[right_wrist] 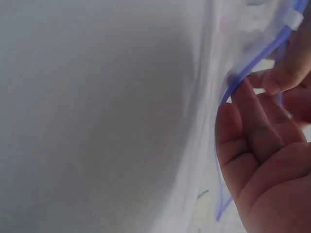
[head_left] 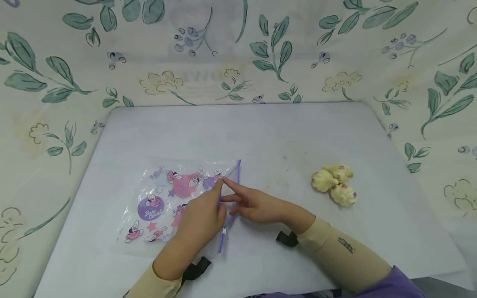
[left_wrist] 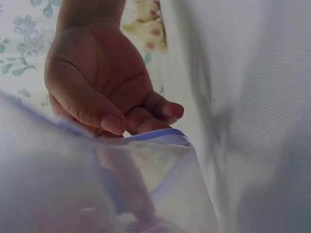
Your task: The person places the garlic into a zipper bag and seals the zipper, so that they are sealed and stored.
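Note:
A clear zip bag point(head_left: 152, 207) with pink and purple cartoon prints lies on the white table, its purple zip edge point(head_left: 222, 244) to the right and its mouth parted. My left hand point(head_left: 201, 215) reaches over the bag and pinches the zip edge. From the right, my right hand point(head_left: 257, 205) meets it at the mouth, index fingertips close together. In the left wrist view, the right hand point(left_wrist: 99, 80) grips the purple rim, and a finger shows through the plastic. A white slider point(right_wrist: 293, 19) sits on the zip in the right wrist view.
Three knobbly pale-yellow pieces with pink-tipped bumps, like ginger roots point(head_left: 331, 182), lie together to the right of the hands. Black straps point(head_left: 287, 239) hang at both wrists. Leaf-patterned cloth point(head_left: 231, 49) surrounds the white tabletop point(head_left: 238, 128) at the back and sides.

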`<state>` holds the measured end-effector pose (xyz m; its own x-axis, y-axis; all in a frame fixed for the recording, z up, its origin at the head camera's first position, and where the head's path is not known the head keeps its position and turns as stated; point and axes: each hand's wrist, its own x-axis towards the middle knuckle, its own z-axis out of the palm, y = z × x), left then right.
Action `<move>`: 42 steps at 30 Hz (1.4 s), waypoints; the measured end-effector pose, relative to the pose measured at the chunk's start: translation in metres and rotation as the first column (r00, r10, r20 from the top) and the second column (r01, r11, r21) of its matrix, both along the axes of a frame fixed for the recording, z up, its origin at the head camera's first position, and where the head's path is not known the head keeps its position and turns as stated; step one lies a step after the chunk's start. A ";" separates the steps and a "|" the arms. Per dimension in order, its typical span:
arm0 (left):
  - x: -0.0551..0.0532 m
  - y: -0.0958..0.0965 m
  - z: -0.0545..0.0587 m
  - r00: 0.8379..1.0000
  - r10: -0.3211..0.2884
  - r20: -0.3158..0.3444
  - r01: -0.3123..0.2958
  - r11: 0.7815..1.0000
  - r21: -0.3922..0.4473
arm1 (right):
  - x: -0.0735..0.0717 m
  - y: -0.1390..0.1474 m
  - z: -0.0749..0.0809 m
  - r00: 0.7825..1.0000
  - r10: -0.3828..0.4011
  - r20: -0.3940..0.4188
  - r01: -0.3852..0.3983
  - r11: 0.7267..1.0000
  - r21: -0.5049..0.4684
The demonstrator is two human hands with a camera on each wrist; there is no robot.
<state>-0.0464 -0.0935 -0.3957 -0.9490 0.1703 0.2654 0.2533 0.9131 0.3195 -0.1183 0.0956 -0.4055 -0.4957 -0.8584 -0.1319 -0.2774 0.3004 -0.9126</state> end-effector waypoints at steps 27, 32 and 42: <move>-0.007 0.013 0.041 0.996 -0.092 -0.009 0.069 0.805 -0.589 | 0.011 -0.016 0.005 0.864 0.112 -0.490 0.097 0.919 0.382; -0.003 0.018 0.032 0.993 0.079 -0.086 -0.110 0.873 -0.476 | 0.011 -0.020 0.005 0.785 0.206 -0.584 0.163 0.842 0.515; -0.011 0.005 0.029 0.996 0.088 -0.013 -0.086 0.911 -0.404 | 0.019 -0.019 -0.001 0.664 0.346 -0.663 0.196 0.774 0.601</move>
